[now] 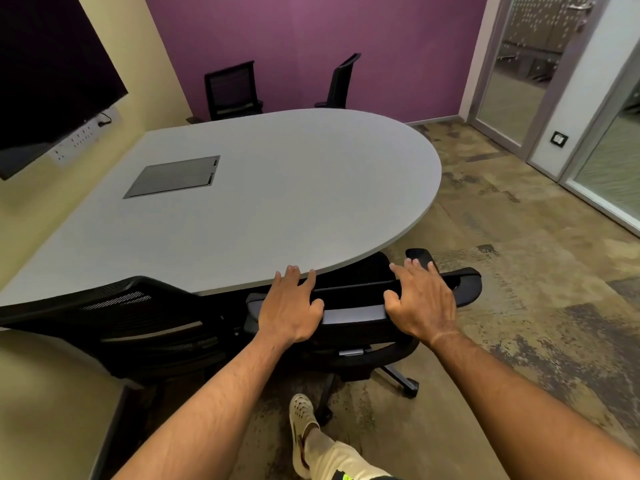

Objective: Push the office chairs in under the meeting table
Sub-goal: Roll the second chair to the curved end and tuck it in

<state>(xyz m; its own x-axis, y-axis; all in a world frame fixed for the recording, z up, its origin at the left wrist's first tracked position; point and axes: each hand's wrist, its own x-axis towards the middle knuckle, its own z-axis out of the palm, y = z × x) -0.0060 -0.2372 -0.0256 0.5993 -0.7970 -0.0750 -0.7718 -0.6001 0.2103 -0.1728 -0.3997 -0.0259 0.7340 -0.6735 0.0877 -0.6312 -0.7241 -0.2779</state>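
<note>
A black office chair (353, 308) stands at the near edge of the grey meeting table (277, 188), its seat partly under the tabletop. My left hand (291, 306) and my right hand (420, 299) both grip the top of its backrest. A second black mesh chair (114, 317) stands to its left, close against the table edge. Two more black chairs stand on the far side by the purple wall, one (232, 90) facing me and one (341, 81) turned sideways.
A dark wall screen (52, 74) hangs at the left above a row of sockets. A cable hatch (173, 176) is set in the tabletop. Glass doors (519, 81) are at the right. Patterned carpet (519, 271) stretches to the right. My foot (301, 420) is behind the chair base.
</note>
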